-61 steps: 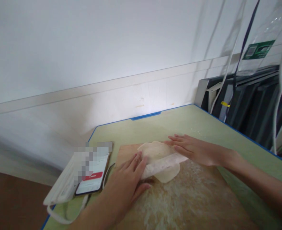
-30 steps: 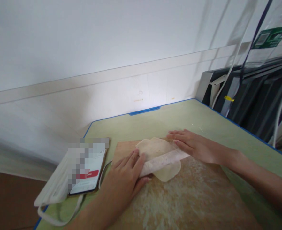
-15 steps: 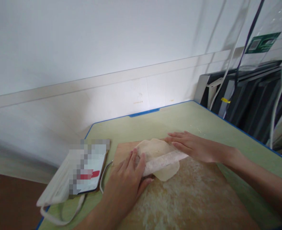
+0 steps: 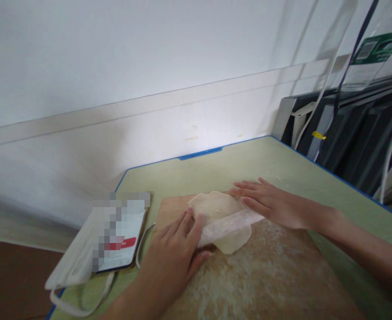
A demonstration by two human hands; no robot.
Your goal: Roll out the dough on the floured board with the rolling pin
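A floury rolling pin (image 4: 227,227) lies slantwise across a thin, flattened sheet of dough (image 4: 212,206) on a wooden board (image 4: 249,284). My left hand (image 4: 176,244) rests over the pin's left end, fingers stretched forward and thumb apart on the near side. Over the right end lies my right hand (image 4: 265,198), flat, with its fingers extended leftward past the far side of the pin. Both palms hide the pin's ends. Dough shows on the far side of the pin, and a smaller rounded flap shows on the near side.
Left of the board, a phone (image 4: 124,246) lies against a white pouch-like item (image 4: 74,253) with a strap. The green table (image 4: 242,162) has a blue edge and meets a white wall. Dark panels (image 4: 349,129), cords and a clear bottle (image 4: 375,53) stand or hang at right.
The view has shifted slightly. Both hands stay on the rolling pin, which sits in nearly the same place on the dough.
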